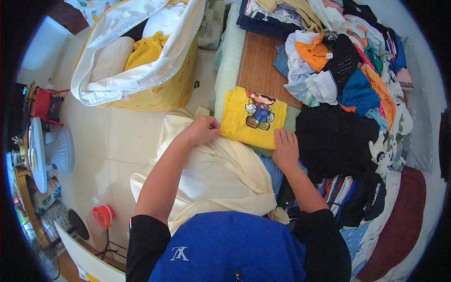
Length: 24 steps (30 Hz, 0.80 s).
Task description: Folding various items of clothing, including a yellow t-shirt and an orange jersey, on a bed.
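Note:
A yellow T-shirt (232,113), folded into a flat rectangle with a cartoon figure in blue overalls facing up, lies at the edge of the bed. My left hand (204,130) has its fingers curled in a pinch at the shirt's near left corner. At the near right corner, my right hand (285,149) lies with its fingers stretched out over the cloth. A large cream cloth (221,178) spreads beneath my forearms, between my body and the shirt.
A mixed heap of clothes (324,66) covers the bed's far right. Black garments (336,141) lie right of my right hand. A yellow fabric hamper (159,96) with a white lining stands on the floor at far left. A red round object (103,216) is at lower left.

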Each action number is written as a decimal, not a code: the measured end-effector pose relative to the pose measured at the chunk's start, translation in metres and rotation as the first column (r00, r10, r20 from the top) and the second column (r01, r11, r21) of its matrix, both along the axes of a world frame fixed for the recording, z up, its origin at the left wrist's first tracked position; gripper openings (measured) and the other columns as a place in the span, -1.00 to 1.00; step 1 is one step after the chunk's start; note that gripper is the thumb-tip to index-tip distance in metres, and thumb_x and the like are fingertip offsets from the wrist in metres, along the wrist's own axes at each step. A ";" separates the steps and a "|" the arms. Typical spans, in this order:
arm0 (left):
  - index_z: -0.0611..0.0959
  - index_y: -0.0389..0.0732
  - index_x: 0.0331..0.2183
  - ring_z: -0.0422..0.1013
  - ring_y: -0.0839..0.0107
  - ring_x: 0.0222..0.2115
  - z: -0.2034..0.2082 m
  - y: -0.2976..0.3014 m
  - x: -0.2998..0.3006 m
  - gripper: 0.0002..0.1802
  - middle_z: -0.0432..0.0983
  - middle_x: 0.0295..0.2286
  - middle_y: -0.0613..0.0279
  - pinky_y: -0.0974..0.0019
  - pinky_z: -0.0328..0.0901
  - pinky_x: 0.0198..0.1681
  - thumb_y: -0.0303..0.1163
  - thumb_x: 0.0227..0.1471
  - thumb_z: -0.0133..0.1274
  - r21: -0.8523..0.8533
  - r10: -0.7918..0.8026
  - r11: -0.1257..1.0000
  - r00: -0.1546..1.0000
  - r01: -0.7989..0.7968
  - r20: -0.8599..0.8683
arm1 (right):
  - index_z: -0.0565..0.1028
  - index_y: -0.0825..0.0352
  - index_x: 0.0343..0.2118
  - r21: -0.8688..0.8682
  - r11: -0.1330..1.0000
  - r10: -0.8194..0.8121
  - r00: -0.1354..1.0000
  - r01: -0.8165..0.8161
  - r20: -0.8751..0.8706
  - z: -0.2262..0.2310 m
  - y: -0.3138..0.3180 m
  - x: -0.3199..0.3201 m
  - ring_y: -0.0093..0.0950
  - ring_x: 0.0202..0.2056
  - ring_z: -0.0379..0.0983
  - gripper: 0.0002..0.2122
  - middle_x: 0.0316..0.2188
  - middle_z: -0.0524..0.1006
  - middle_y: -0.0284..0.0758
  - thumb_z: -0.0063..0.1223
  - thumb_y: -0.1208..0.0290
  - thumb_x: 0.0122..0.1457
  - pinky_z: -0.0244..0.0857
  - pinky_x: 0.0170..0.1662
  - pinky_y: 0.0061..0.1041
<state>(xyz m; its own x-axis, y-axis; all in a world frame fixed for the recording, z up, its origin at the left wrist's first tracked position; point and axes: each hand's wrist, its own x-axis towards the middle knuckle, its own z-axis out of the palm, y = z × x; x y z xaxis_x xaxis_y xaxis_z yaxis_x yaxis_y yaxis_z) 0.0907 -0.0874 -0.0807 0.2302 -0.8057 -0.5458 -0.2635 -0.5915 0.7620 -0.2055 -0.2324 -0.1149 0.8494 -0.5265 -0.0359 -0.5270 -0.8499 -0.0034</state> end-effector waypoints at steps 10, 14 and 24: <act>0.65 -0.21 -0.47 0.48 0.13 -0.34 -0.002 -0.006 -0.014 -0.73 0.55 -0.43 0.11 0.15 0.32 -0.23 -0.23 -0.22 0.21 0.054 -0.219 0.976 0.921 0.213 0.322 | 0.17 0.38 0.17 0.231 0.972 -0.066 0.992 0.038 0.112 -0.014 0.013 0.019 -0.07 0.21 0.04 -0.29 0.18 0.13 0.04 0.10 0.47 -0.14 -0.04 0.24 -0.17; 0.63 -0.16 -0.44 0.45 0.18 -0.28 -0.012 -0.001 -0.010 -0.77 0.51 -0.40 0.13 0.08 0.25 -0.16 -0.22 -0.13 0.15 0.011 -0.293 0.938 0.775 0.347 0.560 | 0.19 0.38 0.16 0.171 0.984 0.032 0.991 -0.054 0.130 -0.021 -0.004 0.012 -0.09 0.14 0.19 -0.41 0.11 0.24 0.03 -0.03 0.54 -0.02 0.11 0.18 -0.26; 0.65 -0.16 -0.41 0.45 0.21 -0.28 0.007 -0.009 0.013 -0.79 0.52 -0.38 0.17 0.08 0.23 -0.17 -0.24 -0.09 0.12 0.108 -0.452 0.814 0.505 0.571 0.736 | 0.28 0.43 0.07 0.004 0.979 0.201 0.971 -0.204 0.132 -0.002 -0.021 0.013 -0.13 0.01 0.34 -0.57 -0.01 0.39 -0.02 -0.16 0.51 0.08 0.23 0.08 -0.26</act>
<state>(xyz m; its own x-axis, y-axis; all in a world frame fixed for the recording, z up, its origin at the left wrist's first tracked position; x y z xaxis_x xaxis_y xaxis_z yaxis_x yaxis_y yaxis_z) 0.1041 -0.0960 -0.0735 0.0096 -0.9591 -0.2828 -0.9642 -0.0838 0.2516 -0.1929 -0.2532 -0.1169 0.9363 -0.3433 0.0743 -0.3380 -0.9381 -0.0760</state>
